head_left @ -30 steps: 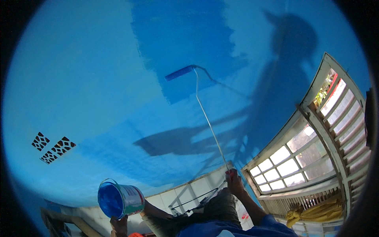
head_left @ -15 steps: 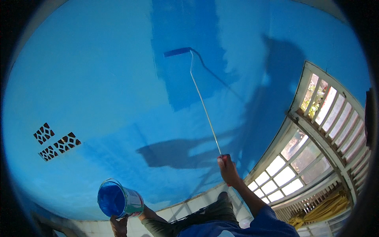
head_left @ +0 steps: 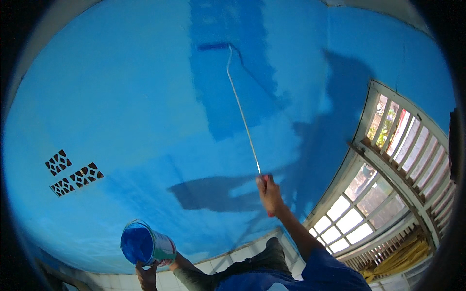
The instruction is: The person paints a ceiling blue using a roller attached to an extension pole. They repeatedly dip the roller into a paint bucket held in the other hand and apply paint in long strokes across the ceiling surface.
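Note:
My right hand is wrapped round the red handle of a paint roller, whose long thin metal rod reaches up the wall. Its blue roller head lies against a band of darker, fresh-looking blue paint. Down at the lower left, my left hand grips the bottom rim side of a paint bucket. The bucket is tilted with its mouth facing left, and blue paint coats the inside. Some of the left fingers are hidden by the bucket.
A light blue wall fills most of the view. Pierced vent blocks sit in it at left. On the right is a slatted, barred window with yellow cloth below. White tiles run along the bottom behind my legs.
The roller head has moved up the painted band and slightly left. My right hand rose with the handle. The left hand and bucket stay nearly where they were.

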Action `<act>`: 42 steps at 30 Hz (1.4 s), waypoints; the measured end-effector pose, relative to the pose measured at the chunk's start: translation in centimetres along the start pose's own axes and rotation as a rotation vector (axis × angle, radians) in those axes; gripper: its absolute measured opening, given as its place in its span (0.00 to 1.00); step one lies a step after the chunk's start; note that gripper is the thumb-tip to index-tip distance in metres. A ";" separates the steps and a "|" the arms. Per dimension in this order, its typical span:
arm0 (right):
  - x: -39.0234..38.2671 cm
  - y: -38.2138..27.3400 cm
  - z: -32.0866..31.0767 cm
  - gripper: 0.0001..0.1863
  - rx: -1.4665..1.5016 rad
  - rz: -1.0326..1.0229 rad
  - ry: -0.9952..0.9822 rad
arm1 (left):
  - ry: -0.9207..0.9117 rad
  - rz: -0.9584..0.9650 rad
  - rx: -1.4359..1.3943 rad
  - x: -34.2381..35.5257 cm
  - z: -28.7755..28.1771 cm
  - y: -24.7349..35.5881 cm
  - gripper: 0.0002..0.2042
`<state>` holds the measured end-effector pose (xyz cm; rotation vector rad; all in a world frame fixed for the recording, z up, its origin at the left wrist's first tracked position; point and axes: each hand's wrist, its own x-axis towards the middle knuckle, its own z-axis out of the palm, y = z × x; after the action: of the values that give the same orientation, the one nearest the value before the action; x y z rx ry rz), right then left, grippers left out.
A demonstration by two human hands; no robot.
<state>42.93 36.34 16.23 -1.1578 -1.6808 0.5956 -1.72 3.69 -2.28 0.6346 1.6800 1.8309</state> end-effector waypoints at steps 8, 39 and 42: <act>1.0 -0.4 -0.8 0.16 -0.002 -0.066 0.032 | -0.028 0.345 0.102 -2.1 5.6 4.4 0.12; 4.6 -1.9 -3.2 0.15 0.006 -0.100 0.122 | 0.063 0.168 0.138 -5.1 8.1 8.8 0.21; 9.2 -4.2 -3.6 0.16 0.037 -0.238 0.178 | 0.074 0.207 0.289 -5.4 8.2 9.5 0.20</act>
<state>43.69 42.33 25.12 -0.9387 -1.6175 0.3621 6.92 5.47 8.16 0.8998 2.0145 1.7824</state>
